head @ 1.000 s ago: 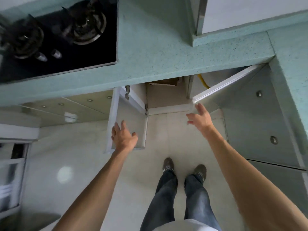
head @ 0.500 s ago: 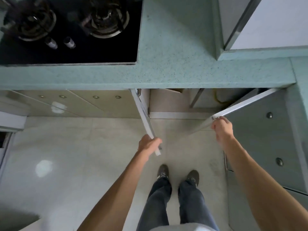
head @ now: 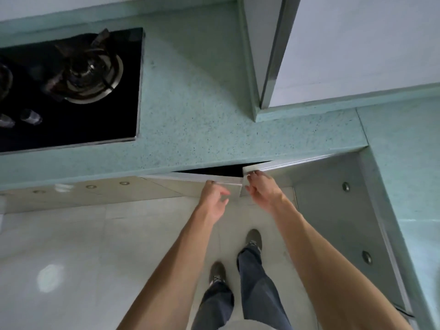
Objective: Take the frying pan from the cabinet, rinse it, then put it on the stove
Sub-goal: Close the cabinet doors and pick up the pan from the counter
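Note:
No frying pan is in view. Under the teal countertop (head: pixel 202 120), the two pale cabinet doors stand almost closed, leaving a thin dark gap (head: pixel 221 170) between them and the counter edge. My left hand (head: pixel 214 198) rests its thumb side on the left door (head: pixel 188 179), fingers loose and apart. My right hand (head: pixel 260 189) has its fingertips hooked on the free edge of the right door (head: pixel 297 163). The black glass stove (head: pixel 71 120) lies at the upper left, its right burner (head: pixel 90 72) bare.
Grey cabinet fronts with round knobs (head: pixel 345 186) run down the right side under a second counter stretch (head: pixel 404 186). A white wall unit (head: pixel 357 44) rises at the upper right. My feet (head: pixel 253 238) stand on the pale tiled floor just below the doors.
Both cabinet doors have swung from wide open to nearly closed, with my hands following them inward until they almost meet. The view has shifted right, so the cabinet's inside is now hidden.

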{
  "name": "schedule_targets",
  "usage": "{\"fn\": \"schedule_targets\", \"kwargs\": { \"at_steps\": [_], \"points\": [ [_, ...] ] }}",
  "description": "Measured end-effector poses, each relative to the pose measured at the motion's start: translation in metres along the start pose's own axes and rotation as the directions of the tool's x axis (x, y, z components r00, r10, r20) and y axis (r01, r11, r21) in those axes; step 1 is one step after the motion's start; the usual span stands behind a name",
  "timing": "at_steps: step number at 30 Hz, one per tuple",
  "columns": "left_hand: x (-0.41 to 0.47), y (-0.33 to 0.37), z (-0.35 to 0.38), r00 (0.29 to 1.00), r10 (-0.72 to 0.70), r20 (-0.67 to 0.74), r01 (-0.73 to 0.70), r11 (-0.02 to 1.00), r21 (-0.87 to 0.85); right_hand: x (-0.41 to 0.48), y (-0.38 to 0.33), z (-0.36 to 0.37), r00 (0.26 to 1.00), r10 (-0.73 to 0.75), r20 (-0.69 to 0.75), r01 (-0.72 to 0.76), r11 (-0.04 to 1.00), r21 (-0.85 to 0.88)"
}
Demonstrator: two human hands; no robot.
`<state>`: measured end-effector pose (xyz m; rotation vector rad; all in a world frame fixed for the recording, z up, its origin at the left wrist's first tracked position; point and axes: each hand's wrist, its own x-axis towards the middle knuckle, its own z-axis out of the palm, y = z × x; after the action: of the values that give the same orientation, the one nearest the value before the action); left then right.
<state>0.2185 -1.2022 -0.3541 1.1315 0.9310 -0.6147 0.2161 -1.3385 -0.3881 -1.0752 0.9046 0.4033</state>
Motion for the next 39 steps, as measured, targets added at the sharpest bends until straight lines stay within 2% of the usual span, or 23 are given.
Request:
{"fn": "schedule_targets", "kwargs": {
  "at_steps": [7,9,10,11,13,15,17,21,23,27,32,37,39],
  "points": [
    [0.018,0.023,0.015,0.999,0.022,0.026,-0.021,0.999,-0.047,0.021,-0.022,0.0,0.995,-0.028,0.091,0.039,0.991,-0.124],
    [0.015,0.029,0.012,1.0,0.011,0.022,-0.012,0.998,0.064,0.02,-0.024,-0.002,0.997,-0.028,0.071,0.041,0.981,-0.19],
    [0.013,0.03,0.011,1.0,0.018,0.002,-0.018,0.973,0.231,0.015,-0.025,-0.004,0.998,-0.039,0.039,0.048,0.964,-0.26],
    [0.01,0.03,0.01,0.999,0.037,-0.015,-0.027,0.903,0.429,0.008,-0.027,-0.008,0.998,-0.061,0.015,0.062,0.929,-0.366],
    [0.003,0.022,0.009,0.994,0.112,-0.007,-0.069,0.658,0.75,-0.012,-0.024,-0.02,0.992,-0.125,-0.002,0.095,0.761,-0.641],
    [-0.005,0.01,0.012,0.976,0.201,0.081,-0.163,0.435,0.885,-0.038,-0.016,-0.036,0.981,-0.192,-0.024,0.093,0.577,-0.812],
    [-0.018,-0.002,0.017,0.94,0.266,0.212,-0.282,0.258,0.924,-0.062,-0.002,-0.053,0.968,-0.245,-0.049,0.073,0.464,-0.883],
    [-0.044,-0.026,0.026,0.849,0.244,0.469,-0.456,-0.11,0.883,-0.106,0.019,-0.085,0.949,-0.301,-0.098,0.019,0.362,-0.932],
    [-0.056,-0.037,0.034,0.821,0.194,0.536,-0.495,-0.226,0.839,-0.128,0.026,-0.102,0.934,-0.335,-0.125,-0.003,0.342,-0.94],
    [-0.076,-0.061,0.06,0.758,0.119,0.641,-0.561,-0.38,0.735,-0.165,0.033,-0.139,0.892,-0.416,-0.176,-0.029,0.336,-0.941],
    [-0.109,-0.09,0.107,0.657,0.0,0.754,-0.643,-0.521,0.561,-0.21,0.033,-0.19,0.813,-0.52,-0.262,-0.068,0.363,-0.93],
    [-0.146,-0.13,0.162,0.523,-0.142,0.84,-0.644,-0.711,0.281,-0.251,0.044,-0.246,0.699,-0.629,-0.341,-0.142,0.345,-0.928],
    [-0.164,-0.152,0.181,0.475,-0.199,0.857,-0.635,-0.752,0.178,-0.269,0.051,-0.271,0.674,-0.639,-0.37,-0.174,0.35,-0.92]
  ]
}}
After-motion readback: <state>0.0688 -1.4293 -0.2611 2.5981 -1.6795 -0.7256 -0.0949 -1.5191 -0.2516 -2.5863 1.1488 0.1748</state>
